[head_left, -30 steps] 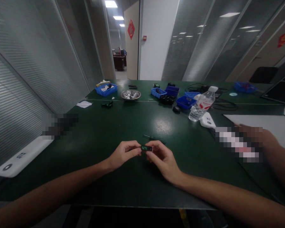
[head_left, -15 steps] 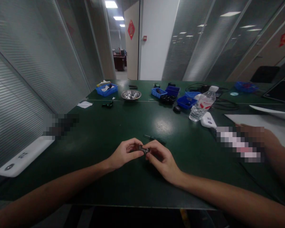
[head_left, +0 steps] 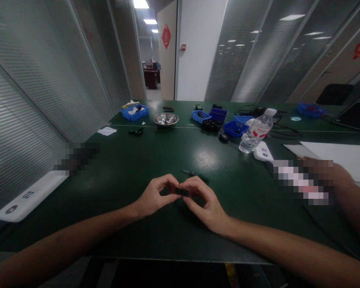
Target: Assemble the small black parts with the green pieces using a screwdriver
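Between my two hands is a small dark part [head_left: 183, 192], held just above the green table [head_left: 114, 236]; its exact kind is too small to tell. My left hand [head_left: 156, 196] pinches its left end between thumb and fingers. At the other end, my right hand [head_left: 208, 204] is closed on it in the same way. Just beyond my hands a screwdriver [head_left: 198, 175] with a dark green handle lies on the table, its thin shaft pointing left.
A water bottle [head_left: 256, 131] stands at the right near another person's hand [head_left: 333, 172]. Farther back are a metal bowl [head_left: 166, 119] of small parts, a blue tray [head_left: 135, 113], a dark blue bin [head_left: 235, 129] and a black mouse-like object [head_left: 223, 138]. A white device [head_left: 33, 196] lies left.
The small dark part has been turned between my fingers and now shows a longer, flatter side. At the right, the white sheet's raised edge has come down.
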The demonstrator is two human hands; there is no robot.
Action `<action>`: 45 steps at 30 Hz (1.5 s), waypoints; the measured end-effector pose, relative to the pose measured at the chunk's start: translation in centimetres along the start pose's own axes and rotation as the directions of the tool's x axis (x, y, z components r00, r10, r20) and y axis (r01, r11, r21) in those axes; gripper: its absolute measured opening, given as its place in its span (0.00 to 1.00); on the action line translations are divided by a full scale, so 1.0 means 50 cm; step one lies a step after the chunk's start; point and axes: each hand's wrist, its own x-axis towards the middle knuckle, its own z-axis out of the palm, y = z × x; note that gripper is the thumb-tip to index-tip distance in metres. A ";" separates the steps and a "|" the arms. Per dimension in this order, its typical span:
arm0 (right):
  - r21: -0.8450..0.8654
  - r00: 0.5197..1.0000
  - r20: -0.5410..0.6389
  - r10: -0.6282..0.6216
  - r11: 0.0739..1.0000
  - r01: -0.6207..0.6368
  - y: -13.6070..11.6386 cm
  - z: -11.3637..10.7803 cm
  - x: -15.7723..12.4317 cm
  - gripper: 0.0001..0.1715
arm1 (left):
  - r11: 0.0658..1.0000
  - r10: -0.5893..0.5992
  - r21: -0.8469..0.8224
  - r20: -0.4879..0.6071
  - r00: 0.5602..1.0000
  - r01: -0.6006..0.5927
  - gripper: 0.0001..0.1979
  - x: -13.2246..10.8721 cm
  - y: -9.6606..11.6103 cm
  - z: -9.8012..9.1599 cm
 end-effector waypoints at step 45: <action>-0.774 0.993 0.117 -0.018 0.625 0.103 0.064 -0.126 0.043 0.23 | 0.784 0.108 0.600 0.119 0.987 -0.158 0.12 0.013 -0.012 -0.041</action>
